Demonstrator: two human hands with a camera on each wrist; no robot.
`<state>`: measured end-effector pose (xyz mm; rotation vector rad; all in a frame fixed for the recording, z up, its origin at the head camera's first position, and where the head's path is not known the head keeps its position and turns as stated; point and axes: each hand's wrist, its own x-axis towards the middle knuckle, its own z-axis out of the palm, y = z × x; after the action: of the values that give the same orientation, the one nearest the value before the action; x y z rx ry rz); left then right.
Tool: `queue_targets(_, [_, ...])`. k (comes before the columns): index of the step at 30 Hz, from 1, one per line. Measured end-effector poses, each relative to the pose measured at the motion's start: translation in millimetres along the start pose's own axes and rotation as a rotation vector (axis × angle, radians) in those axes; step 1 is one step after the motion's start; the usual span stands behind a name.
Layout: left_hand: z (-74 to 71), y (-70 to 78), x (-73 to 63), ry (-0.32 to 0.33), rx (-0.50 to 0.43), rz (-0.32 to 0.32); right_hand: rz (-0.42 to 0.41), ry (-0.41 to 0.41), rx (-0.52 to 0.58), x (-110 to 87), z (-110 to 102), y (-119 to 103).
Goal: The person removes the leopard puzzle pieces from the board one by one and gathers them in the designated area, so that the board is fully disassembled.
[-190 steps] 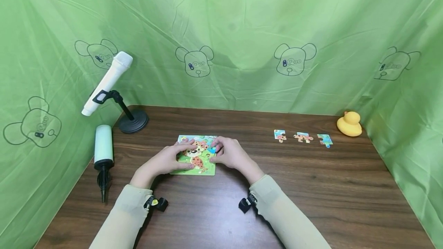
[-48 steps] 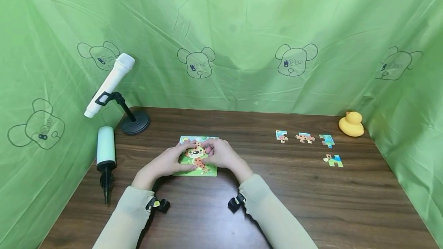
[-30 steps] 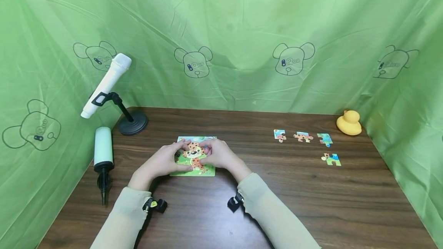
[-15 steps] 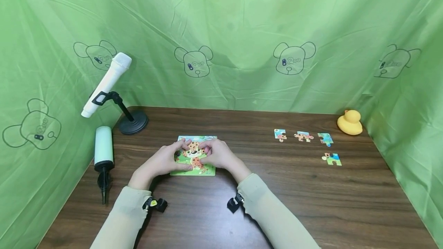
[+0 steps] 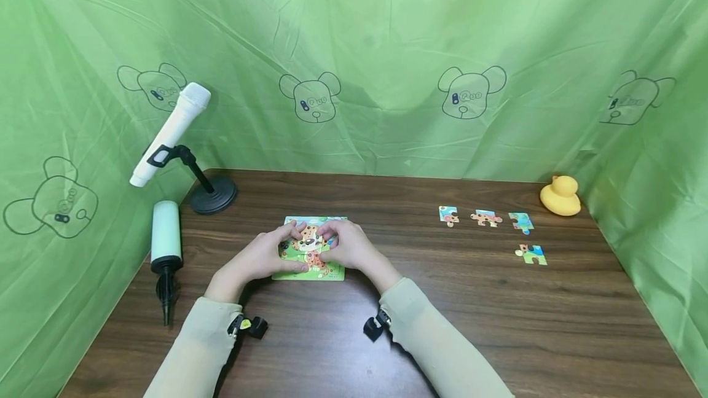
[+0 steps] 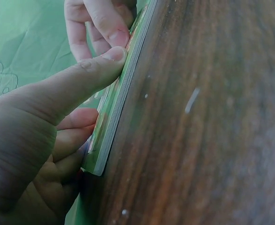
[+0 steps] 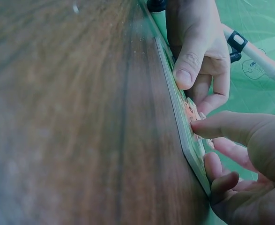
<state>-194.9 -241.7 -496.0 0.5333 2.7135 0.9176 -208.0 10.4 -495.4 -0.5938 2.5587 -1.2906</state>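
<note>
A jigsaw puzzle [image 5: 329,273] with a spotted leopard cub on green lies in its board, flat on the table. My left hand [image 5: 260,259] holds the puzzle's left side; in the left wrist view its thumb [image 6: 92,77] presses the near part and the fingers lie at the left edge. From the right, my right hand [image 5: 356,249] pinches a piece [image 7: 189,108] at the cub's face between thumb and fingers. That piece looks slightly raised, with a pale gap under the face. Fingers hide part of it. Three loose pieces form a row with a corner piece [image 5: 448,216]; another piece [image 5: 531,254] lies below.
A white microphone [image 5: 171,134] leans on a black stand [image 5: 213,194] at the back left. Below it lies a mint hand pump [image 5: 166,232]. A yellow rubber duck [image 5: 560,196] sits in the back right corner. Green cloth [image 5: 376,29] encloses the table.
A fourth loose piece now lies below the row, taken from the puzzle's right side. My right hand has shifted left to the cub's face, where a pale gap has just appeared. My left hand stays.
</note>
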Motion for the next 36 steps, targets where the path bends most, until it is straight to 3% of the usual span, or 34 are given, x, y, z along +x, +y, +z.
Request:
queue_targets(12, [-0.1, -2.4, 1.8, 0.0, 0.002, -0.001, 0.01, -0.031, 0.005, 2.0, 0, -5])
queue_targets(24, [0.7, -1.7, 2.5, -0.008, -0.008, -0.008, -0.041, -0.043, -0.093, 4.8, -7, -1])
queue_targets(30, [1.7, -1.9, 3.0, -0.011, -0.006, -0.009, -0.052, -0.02, 0.007, 1.4, -17, 6])
queue_targets(36, [0.9, -1.9, 0.3, -0.013, -0.002, -0.043, -0.116, -0.033, 0.066, -6.4, -35, 13])
